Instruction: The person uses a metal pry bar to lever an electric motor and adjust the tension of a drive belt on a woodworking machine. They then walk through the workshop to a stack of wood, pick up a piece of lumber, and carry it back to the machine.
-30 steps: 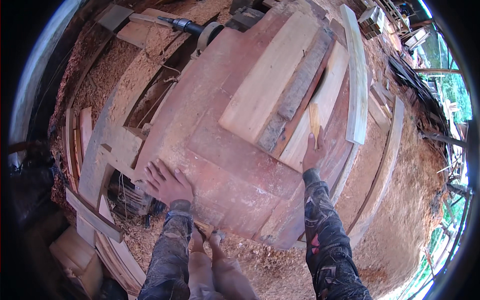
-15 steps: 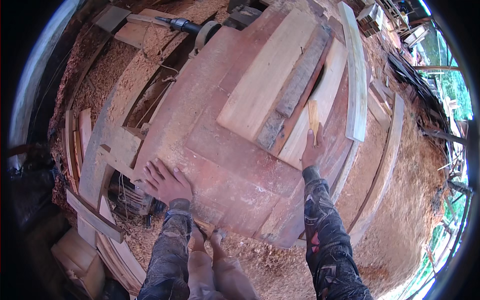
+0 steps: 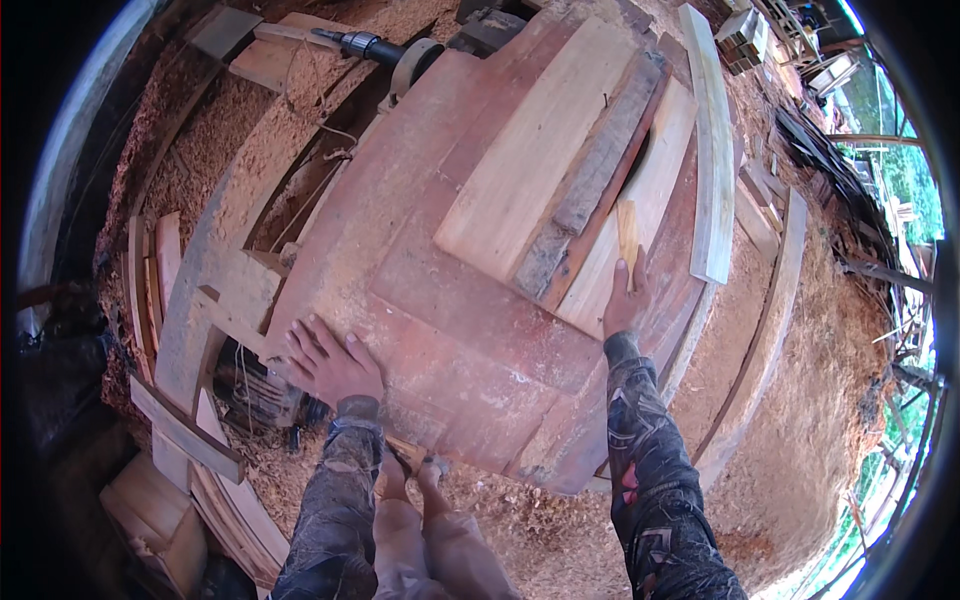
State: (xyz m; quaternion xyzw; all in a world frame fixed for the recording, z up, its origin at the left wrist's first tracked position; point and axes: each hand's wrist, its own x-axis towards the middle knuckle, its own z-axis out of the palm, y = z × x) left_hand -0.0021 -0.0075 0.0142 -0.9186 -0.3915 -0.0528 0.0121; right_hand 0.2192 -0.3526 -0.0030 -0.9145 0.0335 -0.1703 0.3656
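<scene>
My left hand (image 3: 330, 362) lies flat on the near left corner of a dusty reddish tabletop (image 3: 420, 310), fingers spread, holding nothing. On the right side, my right hand (image 3: 625, 300) is closed around the lower end of a short, narrow wooden stick (image 3: 627, 228). The stick points away from me, over a pale board (image 3: 590, 290) with a curved inner edge. To the left of that board lie a rough grey-brown strip of wood (image 3: 592, 172) and a wide, smooth plank (image 3: 535, 150). Part of my right fingers' grip is hidden behind the hand.
A metal spindle with a dark chuck (image 3: 365, 45) sits beyond the table's far left side. Long pale boards (image 3: 712, 150) stand along the right. Wood shavings (image 3: 800, 400) cover the ground. A motor-like part (image 3: 255, 390) and cords are below left. Wooden blocks (image 3: 160, 520) lie lower left.
</scene>
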